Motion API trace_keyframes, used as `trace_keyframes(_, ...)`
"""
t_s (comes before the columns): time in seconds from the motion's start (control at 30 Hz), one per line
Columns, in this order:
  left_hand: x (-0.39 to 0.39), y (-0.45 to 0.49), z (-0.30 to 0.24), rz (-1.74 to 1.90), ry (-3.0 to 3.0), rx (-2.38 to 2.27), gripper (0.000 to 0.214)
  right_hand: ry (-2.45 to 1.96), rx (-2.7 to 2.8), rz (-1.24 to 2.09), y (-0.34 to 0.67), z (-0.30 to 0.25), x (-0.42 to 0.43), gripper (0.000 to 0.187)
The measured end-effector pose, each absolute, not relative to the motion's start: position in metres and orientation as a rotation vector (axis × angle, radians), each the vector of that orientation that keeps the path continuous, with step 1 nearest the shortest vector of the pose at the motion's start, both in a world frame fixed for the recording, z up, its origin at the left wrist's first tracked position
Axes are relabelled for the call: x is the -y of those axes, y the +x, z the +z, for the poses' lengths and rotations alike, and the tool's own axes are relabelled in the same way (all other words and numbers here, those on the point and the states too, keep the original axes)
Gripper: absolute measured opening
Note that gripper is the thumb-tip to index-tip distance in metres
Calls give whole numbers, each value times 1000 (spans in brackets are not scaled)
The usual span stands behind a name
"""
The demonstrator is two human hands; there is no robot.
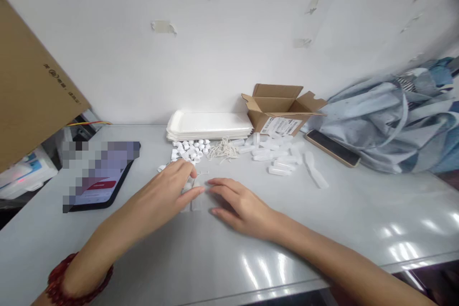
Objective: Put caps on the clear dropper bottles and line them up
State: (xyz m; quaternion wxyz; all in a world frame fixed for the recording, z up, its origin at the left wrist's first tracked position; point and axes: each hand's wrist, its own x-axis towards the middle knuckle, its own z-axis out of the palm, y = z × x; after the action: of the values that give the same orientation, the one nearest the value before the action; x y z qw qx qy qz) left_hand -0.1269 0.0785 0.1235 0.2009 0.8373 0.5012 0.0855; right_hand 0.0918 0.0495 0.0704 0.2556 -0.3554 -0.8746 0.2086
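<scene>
My left hand [174, 181] is over the table with its fingers bent down and its thumb stretched out apart from them. Under and beside it lies a small clear plastic piece [195, 204] with a thin whitish stem [194, 180]; whether the fingertips touch it is hidden. My right hand [242, 203] is just to the right, open, fingers spread and nothing in them. Beyond my left hand are several small white caps [195, 146] and a pile of thin off-white sticks [224, 149]. Several translucent plastic tubes [281, 165] are spread to the right.
A stack of white flat sheets or bags [211, 124] lies against the wall beside an open cardboard box [279, 107]. A lit phone [103, 181] is on the left, another phone [333, 148] on the right by a bluish cloth bag [380, 124]. A clear strip [315, 169] lies near the tubes.
</scene>
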Motion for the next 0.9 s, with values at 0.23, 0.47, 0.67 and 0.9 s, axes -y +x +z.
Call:
trace_keyframes(0.23,-83,-110,109,520,2423,-1338,21,-1324,2492,-170,132,93,-69,19)
trace_keyframes(0.47,-88,-89,95,550,2647,-1137,29,-1980,2482,-410,167,120,-75,16)
trace_keyframes(0.67,-106,-62,95,365,3002,-1060,28,-2085,2446,-298,173,122,-74,14)
trace_keyframes(0.9,-115,-37,97,332,3130,-1107,28,-2119,2451,-140,184,118,-80,19)
